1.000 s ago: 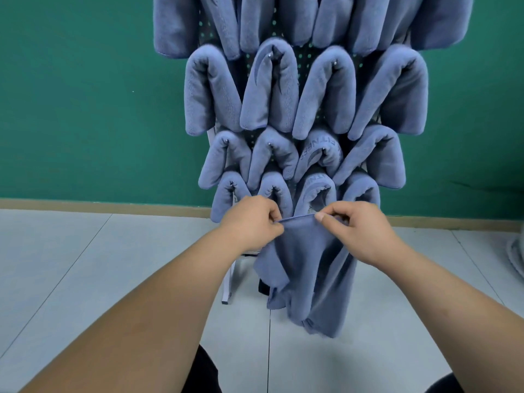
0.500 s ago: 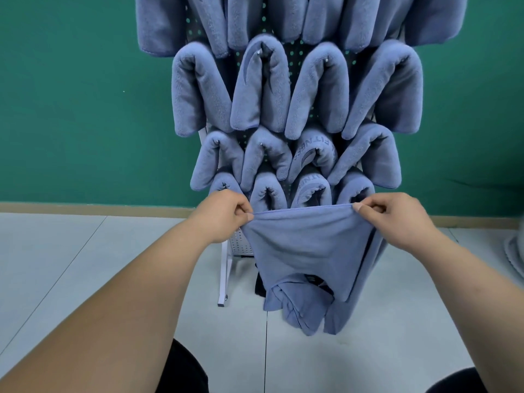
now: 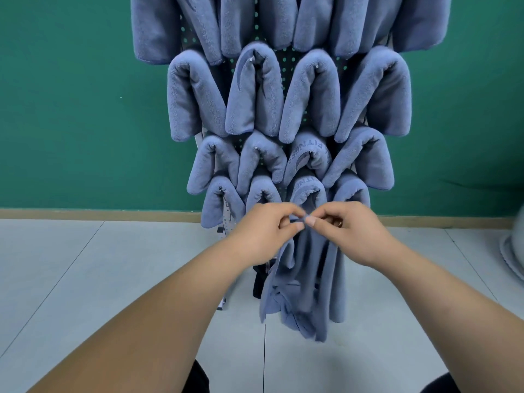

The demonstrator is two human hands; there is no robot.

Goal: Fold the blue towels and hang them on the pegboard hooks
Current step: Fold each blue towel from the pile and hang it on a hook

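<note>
Hanging limp blue fleece towel (image 3: 307,279), top edge bunched between fingertips; left hand (image 3: 263,234) and right hand (image 3: 351,231) both pinch it, thumbs nearly touching. Cloth drapes below fingers. Just above fingers: folded blue towels (image 3: 255,92) on perforated pegboard (image 3: 286,59) (lettering on two). Green wall (image 3: 71,109) behind.

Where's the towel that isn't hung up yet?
Head view, low centre: the loose towel hangs pinched at its top between the left hand and right hand, in front of the pegboard.

green wall (image 3: 71,109) | tan baseboard (image 3: 85,214) | pale tiled floor (image 3: 85,279) | whitish object (image 3: 513,251) at right edge
</note>
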